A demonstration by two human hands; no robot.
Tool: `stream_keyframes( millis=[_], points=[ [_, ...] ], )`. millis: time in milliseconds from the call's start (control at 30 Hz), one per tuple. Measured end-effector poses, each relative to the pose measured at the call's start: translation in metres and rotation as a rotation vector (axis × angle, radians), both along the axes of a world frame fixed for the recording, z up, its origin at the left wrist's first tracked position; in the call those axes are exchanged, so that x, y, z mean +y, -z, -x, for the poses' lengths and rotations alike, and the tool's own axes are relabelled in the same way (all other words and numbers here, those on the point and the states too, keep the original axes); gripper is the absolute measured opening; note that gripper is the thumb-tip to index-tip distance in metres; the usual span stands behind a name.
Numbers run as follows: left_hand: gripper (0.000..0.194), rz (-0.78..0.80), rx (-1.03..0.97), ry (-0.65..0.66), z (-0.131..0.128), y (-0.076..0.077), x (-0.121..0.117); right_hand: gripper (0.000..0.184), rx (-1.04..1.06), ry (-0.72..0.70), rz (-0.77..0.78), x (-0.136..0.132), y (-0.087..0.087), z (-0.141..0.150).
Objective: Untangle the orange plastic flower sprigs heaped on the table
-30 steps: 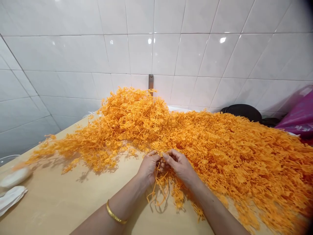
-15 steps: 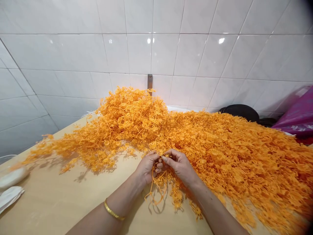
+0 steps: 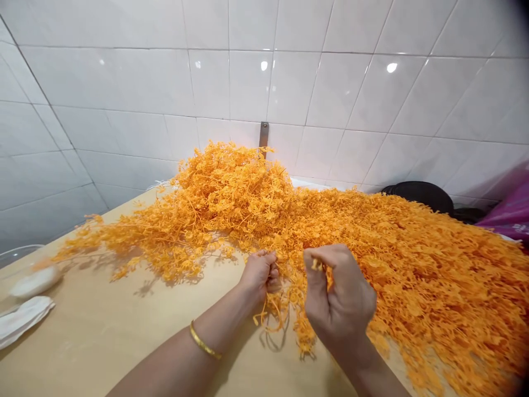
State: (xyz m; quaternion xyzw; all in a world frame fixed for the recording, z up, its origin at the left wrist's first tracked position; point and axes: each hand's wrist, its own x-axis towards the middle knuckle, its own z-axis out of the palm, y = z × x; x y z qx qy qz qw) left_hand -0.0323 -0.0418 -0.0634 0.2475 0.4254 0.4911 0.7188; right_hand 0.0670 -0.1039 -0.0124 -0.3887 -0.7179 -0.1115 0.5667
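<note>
A big heap of orange plastic sprigs (image 3: 372, 242) covers the right and back of a pale wooden table (image 3: 107, 331). My left hand (image 3: 260, 274), a gold bangle (image 3: 203, 344) on its wrist, is closed around a small bunch of orange stems (image 3: 275, 314) that hangs down onto the table at the heap's near edge. My right hand (image 3: 341, 298) is raised a little to the right of it, fingers curled, pinching a small orange piece (image 3: 317, 265) between thumb and forefinger.
White tiled walls meet at a corner on the left. A metal bracket (image 3: 263, 135) is fixed to the wall behind the heap. White objects (image 3: 28, 306) lie at the table's left edge. A black round thing (image 3: 417, 194) and purple plastic (image 3: 510, 212) sit at the back right.
My right hand has pulled away from the left, rising toward the camera with a small orange piece pinched in it. The left hand stays on the bunch. The view shifted slightly.
</note>
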Motion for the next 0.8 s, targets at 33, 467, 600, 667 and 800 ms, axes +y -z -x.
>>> stream_keyframes(
  millis=[33, 467, 600, 667, 800],
  points=[
    [0.025, -0.015, 0.003, -0.001, 0.000, 0.000, -0.002, 0.010, 0.071, 0.043, 0.079, 0.002, -0.001, -0.002],
    [0.027, -0.134, 0.083, -0.037, -0.005, 0.000, -0.015, 0.022, 0.138, -0.078, 0.787, 0.029, 0.032, -0.008],
    [0.029, -0.130, 0.092, -0.013, -0.005, 0.003, -0.016, 0.024, 0.073, -0.074, 0.732, 0.029, 0.036, -0.006],
    [0.032, -0.147, 0.122, 0.006, -0.004, 0.003, -0.017, 0.026, 0.124, -0.031, 0.665, 0.030, 0.035, -0.008],
    [0.032, -0.215, 0.217, 0.075, -0.004, 0.001, -0.018, 0.027, 0.195, 0.104, 0.552, 0.032, 0.031, -0.015]
  ],
)
